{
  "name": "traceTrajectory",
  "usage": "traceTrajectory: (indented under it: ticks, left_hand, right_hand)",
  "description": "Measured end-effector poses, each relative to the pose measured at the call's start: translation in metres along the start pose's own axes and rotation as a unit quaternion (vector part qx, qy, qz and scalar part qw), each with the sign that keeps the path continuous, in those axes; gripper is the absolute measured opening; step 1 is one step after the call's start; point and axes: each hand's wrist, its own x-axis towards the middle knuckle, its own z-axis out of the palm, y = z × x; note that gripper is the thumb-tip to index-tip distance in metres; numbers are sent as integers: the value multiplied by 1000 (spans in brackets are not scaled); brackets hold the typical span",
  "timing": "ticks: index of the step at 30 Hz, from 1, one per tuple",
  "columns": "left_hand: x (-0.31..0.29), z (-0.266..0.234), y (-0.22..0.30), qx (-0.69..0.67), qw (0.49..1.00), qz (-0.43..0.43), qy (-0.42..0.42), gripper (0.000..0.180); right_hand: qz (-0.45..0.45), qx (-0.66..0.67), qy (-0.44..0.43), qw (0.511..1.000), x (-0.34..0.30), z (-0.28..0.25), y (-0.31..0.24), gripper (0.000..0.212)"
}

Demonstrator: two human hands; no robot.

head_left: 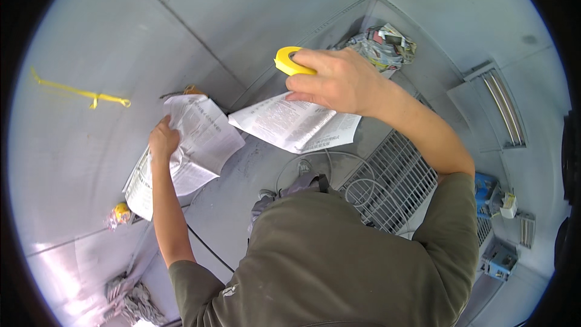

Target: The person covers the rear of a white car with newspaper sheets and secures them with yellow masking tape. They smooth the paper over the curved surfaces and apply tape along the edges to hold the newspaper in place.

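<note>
My right hand [339, 82] is closed round a roll of yellow tape [285, 63], with fingertips hooked into its core. Its lower fingers also pinch the upper edge of a printed newspaper sheet [290, 124], which hangs beneath the hand. To the left, my left hand [164, 140] is closed on the edge of another newspaper sheet [203, 130], creased and bent around the fingers. This sheet lies close to the grey wall and reaches down past my left wrist. A gap separates the two sheets at the middle. Some fingers of the left hand are hidden.
Grey panel walls [181, 0] surround me. A yellow strip [82, 92] clings to the left wall. Crumpled newspaper [384, 45] lies in the far corner. A floor grate [393, 175] and a looped hose [363, 191] are by my feet. Blue crates [500, 261] stand at right.
</note>
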Motion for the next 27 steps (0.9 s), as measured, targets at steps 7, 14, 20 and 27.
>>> traceTrajectory:
  ticks: [7, 14, 20, 27]
  left_hand:
    - [-107, -44, 128, -345, 921, 177, -20, 51]
    - [-202, -79, 84, -556, 821, 23, 130, 28]
    - [-287, -95, -4, -547, 782, -14, 299, 24]
    - [-386, -42, -101, -604, 722, -46, 336, 29]
  right_hand:
    - [-105, 151, -38, 982, 92, 19, 1, 32]
    - [67, 239, -96, 964, 146, 22, 6, 49]
    - [139, 242, 35, 960, 121, 49, -5, 62]
    - [355, 505, -220, 756, 110, 174, -99, 67]
